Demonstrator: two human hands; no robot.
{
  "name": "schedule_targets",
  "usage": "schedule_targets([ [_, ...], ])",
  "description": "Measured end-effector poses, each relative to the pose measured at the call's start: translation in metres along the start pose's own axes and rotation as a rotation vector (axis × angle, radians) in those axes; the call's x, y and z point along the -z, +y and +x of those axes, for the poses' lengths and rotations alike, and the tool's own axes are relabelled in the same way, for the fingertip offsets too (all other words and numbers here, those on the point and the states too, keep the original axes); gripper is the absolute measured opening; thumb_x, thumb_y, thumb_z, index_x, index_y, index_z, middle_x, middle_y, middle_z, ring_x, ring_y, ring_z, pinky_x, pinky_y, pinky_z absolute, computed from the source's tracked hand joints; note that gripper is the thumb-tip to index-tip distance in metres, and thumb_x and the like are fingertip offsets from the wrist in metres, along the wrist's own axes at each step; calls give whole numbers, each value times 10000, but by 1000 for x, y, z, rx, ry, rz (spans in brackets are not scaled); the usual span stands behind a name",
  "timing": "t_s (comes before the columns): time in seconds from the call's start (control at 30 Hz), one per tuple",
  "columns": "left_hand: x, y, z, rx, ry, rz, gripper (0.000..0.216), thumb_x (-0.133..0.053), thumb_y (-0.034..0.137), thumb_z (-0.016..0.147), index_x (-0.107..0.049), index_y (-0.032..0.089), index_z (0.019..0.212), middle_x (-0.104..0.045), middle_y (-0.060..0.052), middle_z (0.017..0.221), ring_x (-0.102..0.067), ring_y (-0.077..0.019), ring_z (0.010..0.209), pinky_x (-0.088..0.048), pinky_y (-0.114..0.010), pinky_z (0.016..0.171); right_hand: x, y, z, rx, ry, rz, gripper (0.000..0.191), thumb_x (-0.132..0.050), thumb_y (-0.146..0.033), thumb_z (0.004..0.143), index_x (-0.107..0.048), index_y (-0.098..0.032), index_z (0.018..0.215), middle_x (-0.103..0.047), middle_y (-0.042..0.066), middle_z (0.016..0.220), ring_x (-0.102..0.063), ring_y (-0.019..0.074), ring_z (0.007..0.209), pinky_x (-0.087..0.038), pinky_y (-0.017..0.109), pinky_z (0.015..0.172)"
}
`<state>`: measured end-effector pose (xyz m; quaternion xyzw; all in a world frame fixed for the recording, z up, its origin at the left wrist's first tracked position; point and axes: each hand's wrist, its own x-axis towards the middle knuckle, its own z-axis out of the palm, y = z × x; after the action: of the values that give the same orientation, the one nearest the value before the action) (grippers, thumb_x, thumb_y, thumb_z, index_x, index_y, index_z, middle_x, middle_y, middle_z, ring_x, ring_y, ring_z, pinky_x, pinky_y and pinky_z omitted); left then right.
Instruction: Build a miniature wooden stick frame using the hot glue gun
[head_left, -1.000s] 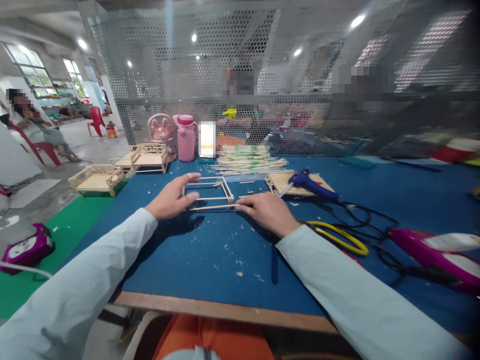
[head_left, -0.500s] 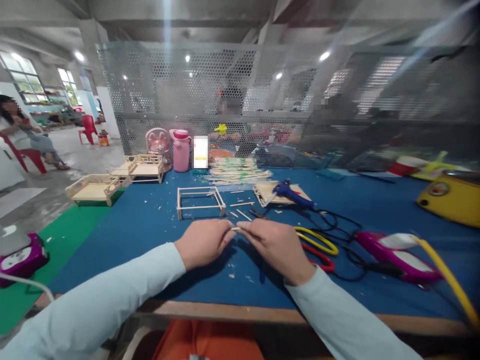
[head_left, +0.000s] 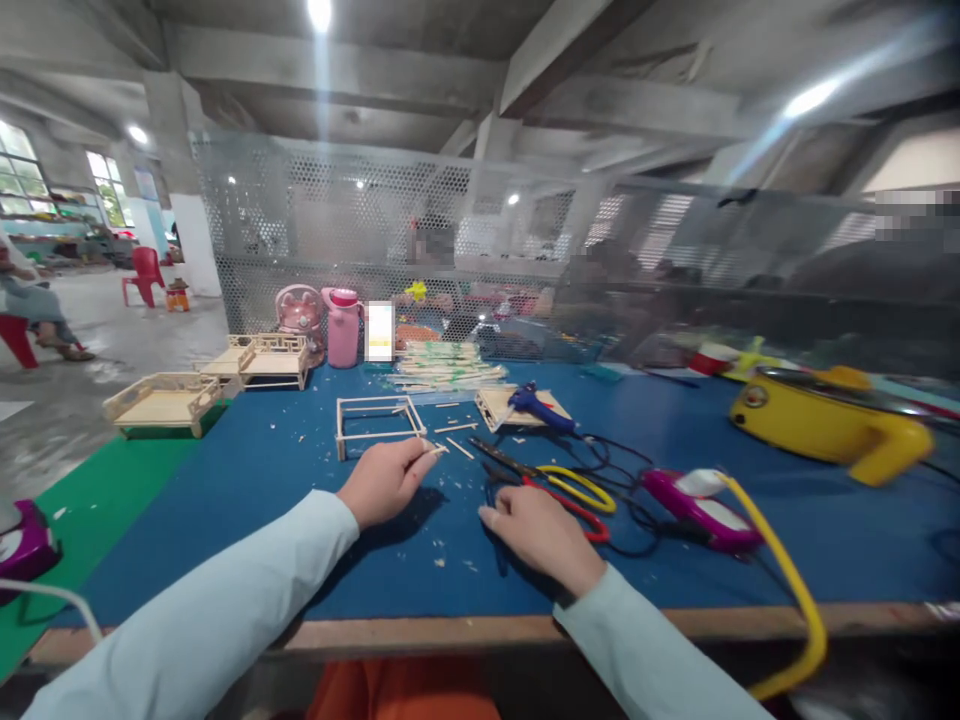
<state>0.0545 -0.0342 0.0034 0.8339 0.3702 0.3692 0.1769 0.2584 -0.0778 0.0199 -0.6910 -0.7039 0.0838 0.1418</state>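
My left hand (head_left: pixel 386 481) is closed in a pinch on a thin wooden stick (head_left: pixel 435 451), just in front of a small open wooden frame (head_left: pixel 375 423) on the blue table mat (head_left: pixel 300 500). My right hand (head_left: pixel 541 536) rests on the mat with fingers curled down, beside the handles of yellow and red scissors (head_left: pixel 570 488); I cannot see anything in it. Loose short sticks (head_left: pixel 454 433) lie between the frame and the scissors.
A blue glue gun (head_left: pixel 538 406) lies on a wooden panel with its cable trailing right. A stack of sticks (head_left: pixel 442 365), a pink bottle (head_left: pixel 343 326), finished small wooden beds (head_left: pixel 163 398), a purple device (head_left: pixel 694 495) and a yellow appliance (head_left: pixel 829 425) stand around. A mesh screen backs the table.
My hands let go of the frame and drew back toward me, met on a small stick, then parted: the left keeps the stick, the right dropped beside the scissors. The view tilted upward.
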Motion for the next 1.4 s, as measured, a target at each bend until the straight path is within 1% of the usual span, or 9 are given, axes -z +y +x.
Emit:
schedule_targets([
  [0.27,5,17,1,3,-226,-531,426,-464,545,834,-628,169,719,-591,-127,1079,-398,-252,1235,-310,-367,1003,25,-10,-33,27,-46,1097,347,-501,-493,768,-425,-208,585,-410,-54,505,-330,73,406,-249,209,395],
  [0.33,7,21,1,-6,-296,-613,462,-473,588,813,-618,166,693,-605,-115,983,-440,-252,1176,-313,-366,992,22,-22,-36,72,-55,1262,372,-517,-518,767,-431,-202,589,-403,-56,501,-308,66,398,-221,205,388],
  [0.4,7,24,0,16,-297,-653,503,-466,627,796,-588,155,673,-567,-68,792,-546,-196,866,-405,-326,836,17,-32,-35,135,-10,1348,372,-536,-508,769,-447,-200,581,-408,-50,511,-334,74,421,-270,209,409],
  [0.5,6,26,-3,123,-262,-714,533,-475,670,761,-523,149,659,-394,32,590,-353,-83,509,-357,-235,543,8,-37,-31,203,44,1404,209,-649,-394,687,-584,-231,800,-584,2,771,-535,134,671,-442,251,617],
  [0.67,4,29,-6,40,-297,-739,536,-489,658,756,-531,135,650,-545,-44,712,-498,-145,690,-418,-280,713,-7,-39,-28,274,-308,1526,585,-584,-216,530,-559,-277,1111,-571,54,1222,-495,258,1158,-399,406,933],
  [0.8,8,30,-4,-44,-264,-628,500,-447,601,816,-575,139,675,-579,-48,721,-538,-183,829,-378,-313,888,-12,-45,-22,237,-240,1591,606,-525,-239,586,-519,-263,1192,-552,68,1273,-488,267,1193,-387,442,972],
  [1.0,18,22,5,176,43,-683,449,-447,571,825,-566,147,741,-530,-8,659,-455,-107,594,-359,-217,548,12,-19,-18,279,-51,1345,605,-518,-292,648,-486,-255,1251,-549,85,1290,-506,274,1186,-392,455,986],
  [1.2,6,13,3,219,-2,-729,418,-449,543,831,-557,139,818,-327,73,543,-270,-73,491,-225,-208,476,12,-7,-12,174,34,569,638,-561,-268,640,-504,-177,1269,-500,116,1347,-408,292,1272,-268,460,1076],
  [1.4,0,13,0,174,-27,-715,406,-430,526,849,-552,140,819,-347,56,598,-284,-81,533,-239,-221,510,17,-22,-4,256,61,316,615,-481,-199,634,-508,-203,1248,-533,101,1297,-470,269,1212,-336,439,1033],
])
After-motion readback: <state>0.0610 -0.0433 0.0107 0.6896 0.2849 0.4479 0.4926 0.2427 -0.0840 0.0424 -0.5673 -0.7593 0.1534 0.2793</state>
